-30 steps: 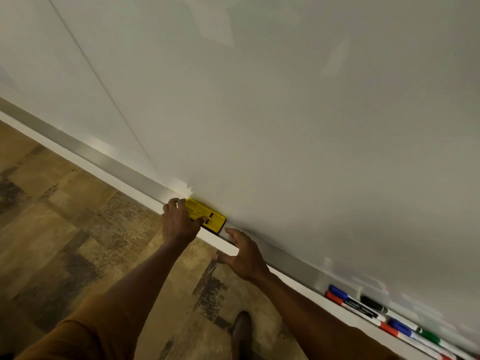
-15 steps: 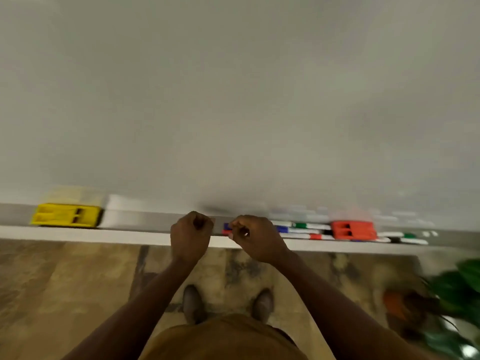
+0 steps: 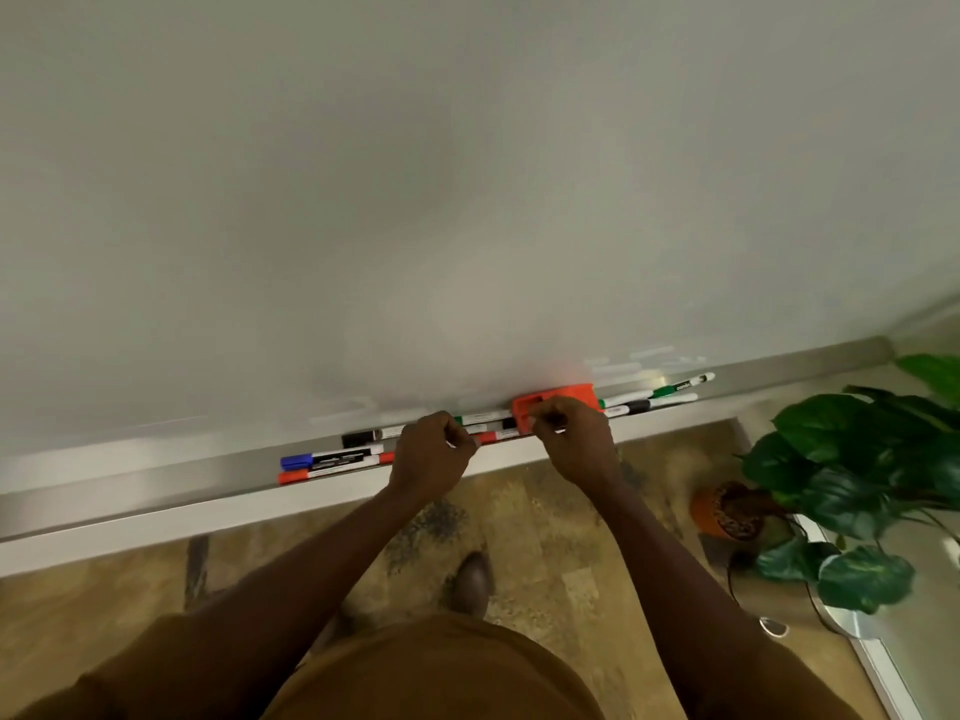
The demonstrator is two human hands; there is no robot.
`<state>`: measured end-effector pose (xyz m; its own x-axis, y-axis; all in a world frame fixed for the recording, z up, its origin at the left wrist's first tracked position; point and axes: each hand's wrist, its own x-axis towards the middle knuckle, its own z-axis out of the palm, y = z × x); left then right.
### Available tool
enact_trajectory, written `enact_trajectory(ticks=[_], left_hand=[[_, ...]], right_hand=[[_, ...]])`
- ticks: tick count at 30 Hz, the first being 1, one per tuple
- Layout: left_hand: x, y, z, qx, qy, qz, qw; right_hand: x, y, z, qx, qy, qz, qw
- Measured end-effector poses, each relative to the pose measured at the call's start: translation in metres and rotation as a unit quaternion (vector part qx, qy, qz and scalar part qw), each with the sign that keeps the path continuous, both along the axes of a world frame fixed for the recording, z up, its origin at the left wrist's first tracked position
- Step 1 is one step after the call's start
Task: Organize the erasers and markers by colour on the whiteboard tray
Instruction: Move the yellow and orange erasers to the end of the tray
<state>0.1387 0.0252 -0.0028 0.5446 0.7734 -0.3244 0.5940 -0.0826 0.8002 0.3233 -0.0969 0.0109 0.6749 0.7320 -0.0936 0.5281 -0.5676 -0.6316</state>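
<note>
A red eraser [image 3: 563, 396] stands on the silver whiteboard tray [image 3: 156, 488], against the board. My right hand [image 3: 574, 441] has its curled fingers on the eraser's near edge. My left hand [image 3: 434, 452] hovers curled just left of it, over the markers, with nothing visible in it. To the left lie a blue-capped marker [image 3: 297, 462], a red marker [image 3: 294, 478] and a black marker [image 3: 359, 438]. Another red marker [image 3: 494, 436] shows between my hands. Right of the eraser lie a green marker [image 3: 675, 389] and a black-banded marker [image 3: 640, 406].
The whiteboard [image 3: 467, 200] fills the upper view. A leafy plant [image 3: 857, 459] in an orange pot [image 3: 724, 511] stands on the floor at the right, close to the tray's end. My shoe [image 3: 472, 582] is on the patterned floor below the tray.
The view has swung right, away from the yellow eraser, which is now out of sight. Both hands moved right along the tray, and my right hand reached the red eraser.
</note>
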Motion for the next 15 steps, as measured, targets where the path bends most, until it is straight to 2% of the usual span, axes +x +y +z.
enact_trajectory(ticks=[8, 15], left_hand=[[0.054, -0.027, 0.004, -0.062, -0.017, 0.037, 0.997], [0.089, -0.047, 0.009, -0.105, -0.028, 0.082, 0.991]], right_hand=[[0.053, -0.025, -0.010, -0.018, -0.046, -0.106, 0.993], [0.076, -0.025, -0.019, -0.034, 0.048, -0.105, 0.993]])
